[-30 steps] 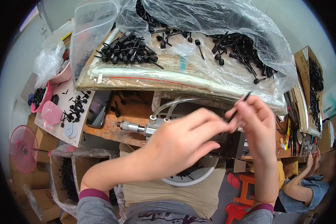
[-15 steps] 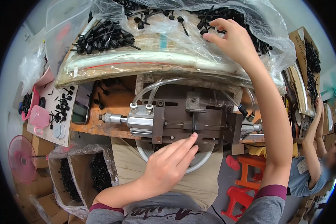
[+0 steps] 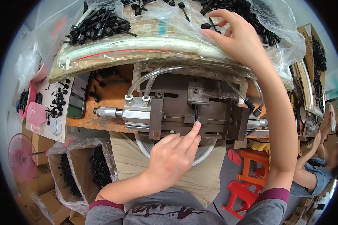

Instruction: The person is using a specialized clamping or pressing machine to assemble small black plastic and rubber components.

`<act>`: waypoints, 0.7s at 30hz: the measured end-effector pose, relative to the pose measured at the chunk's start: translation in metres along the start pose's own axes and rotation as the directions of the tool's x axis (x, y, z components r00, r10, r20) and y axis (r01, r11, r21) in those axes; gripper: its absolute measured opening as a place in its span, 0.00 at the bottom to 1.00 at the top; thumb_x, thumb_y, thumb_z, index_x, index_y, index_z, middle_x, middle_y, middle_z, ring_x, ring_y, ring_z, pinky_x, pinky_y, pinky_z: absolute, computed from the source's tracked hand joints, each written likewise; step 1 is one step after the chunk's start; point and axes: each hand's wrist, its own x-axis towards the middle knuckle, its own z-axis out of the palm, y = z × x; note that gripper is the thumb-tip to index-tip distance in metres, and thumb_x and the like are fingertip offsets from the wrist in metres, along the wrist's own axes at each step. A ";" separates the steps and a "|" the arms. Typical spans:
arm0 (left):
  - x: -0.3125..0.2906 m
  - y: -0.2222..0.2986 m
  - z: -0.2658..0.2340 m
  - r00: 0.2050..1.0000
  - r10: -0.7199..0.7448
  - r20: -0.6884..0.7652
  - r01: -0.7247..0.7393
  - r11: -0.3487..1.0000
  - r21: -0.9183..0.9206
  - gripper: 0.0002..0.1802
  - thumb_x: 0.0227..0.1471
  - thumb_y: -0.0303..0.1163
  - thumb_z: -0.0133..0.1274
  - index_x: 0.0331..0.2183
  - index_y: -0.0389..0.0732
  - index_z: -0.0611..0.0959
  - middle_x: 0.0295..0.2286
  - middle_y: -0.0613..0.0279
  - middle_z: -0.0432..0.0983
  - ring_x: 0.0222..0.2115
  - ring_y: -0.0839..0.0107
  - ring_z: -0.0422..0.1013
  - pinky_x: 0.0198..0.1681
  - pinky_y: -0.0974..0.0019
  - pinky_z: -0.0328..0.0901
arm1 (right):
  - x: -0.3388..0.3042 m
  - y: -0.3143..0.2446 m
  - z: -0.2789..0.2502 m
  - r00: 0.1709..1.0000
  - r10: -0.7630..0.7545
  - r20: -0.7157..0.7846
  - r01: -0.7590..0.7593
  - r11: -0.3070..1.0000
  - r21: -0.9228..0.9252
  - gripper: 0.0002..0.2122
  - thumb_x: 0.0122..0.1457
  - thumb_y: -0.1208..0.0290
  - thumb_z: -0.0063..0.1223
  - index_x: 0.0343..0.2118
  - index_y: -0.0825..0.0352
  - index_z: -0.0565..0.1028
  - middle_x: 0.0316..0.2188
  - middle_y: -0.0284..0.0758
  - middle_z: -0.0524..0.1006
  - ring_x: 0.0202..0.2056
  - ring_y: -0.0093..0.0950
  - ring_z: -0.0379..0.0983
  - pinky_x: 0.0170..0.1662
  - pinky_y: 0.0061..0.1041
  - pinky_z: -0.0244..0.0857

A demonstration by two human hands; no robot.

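Observation:
My left hand [image 3: 172, 155] reaches over the front of a metal clamping fixture [image 3: 176, 84] with its fingers stretched out. Its index fingertip presses against a thin black rod [image 3: 196, 112] standing in the small block at the fixture's middle. Nothing is gripped in that hand. Up on the plastic-covered board, my right hand [image 3: 238, 37] hovers with thumb and fingers apart. Close to its fingertips lies a black stemmed part with a round head [image 3: 205, 26]. More such parts form a pile [image 3: 97, 30] on the left and a heap [image 3: 261, 32] beyond the right hand.
Silver air cylinders [image 3: 137, 118] flank the fixture, with clear hoses [image 3: 154, 77] arching behind it. A phone [image 3: 77, 97], pink cup [image 3: 36, 114] and loose black parts lie left. Lined boxes [image 3: 77, 165] of parts stand below. Stools [image 3: 246, 193] and another person [image 3: 311, 168] are right.
The view has shifted slightly, so the board sits higher in the picture. My right hand stays by the black parts with its fingers spread. My left fingertip remains at the rod.

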 end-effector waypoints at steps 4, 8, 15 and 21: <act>0.001 0.000 -0.001 0.999 -0.023 0.024 0.023 1.000 -0.016 0.12 0.42 0.26 0.63 0.34 0.36 0.85 0.48 0.57 0.78 0.26 0.67 0.77 0.36 0.66 0.72 | 0.011 0.003 0.006 0.997 -0.020 0.076 0.020 1.000 0.007 0.15 0.53 0.56 0.64 0.34 0.62 0.82 0.32 0.33 0.73 0.27 0.25 0.70 0.33 0.27 0.66; -0.001 -0.001 -0.001 0.999 -0.040 0.024 0.041 0.998 -0.036 0.12 0.41 0.25 0.63 0.34 0.36 0.85 0.48 0.58 0.78 0.24 0.69 0.76 0.32 0.69 0.70 | 0.000 -0.003 -0.005 0.998 0.021 0.060 -0.027 0.995 0.093 0.13 0.52 0.62 0.65 0.36 0.64 0.82 0.34 0.32 0.74 0.30 0.22 0.72 0.34 0.24 0.67; -0.001 -0.001 0.000 0.999 -0.037 0.030 0.038 0.999 -0.034 0.12 0.41 0.24 0.63 0.33 0.36 0.85 0.49 0.58 0.78 0.21 0.70 0.74 0.28 0.70 0.69 | -0.054 -0.018 -0.041 0.981 0.079 -0.176 -0.005 0.921 0.389 0.14 0.50 0.74 0.65 0.41 0.69 0.80 0.37 0.37 0.79 0.31 0.21 0.76 0.36 0.19 0.69; 0.002 0.001 -0.008 0.999 -0.029 0.024 0.030 0.999 -0.040 0.15 0.41 0.26 0.64 0.35 0.36 0.85 0.46 0.57 0.79 0.23 0.70 0.75 0.28 0.70 0.69 | -0.137 -0.062 -0.047 0.951 0.215 -0.222 -0.057 0.827 0.560 0.17 0.44 0.79 0.70 0.40 0.70 0.81 0.43 0.40 0.77 0.41 0.26 0.74 0.38 0.20 0.69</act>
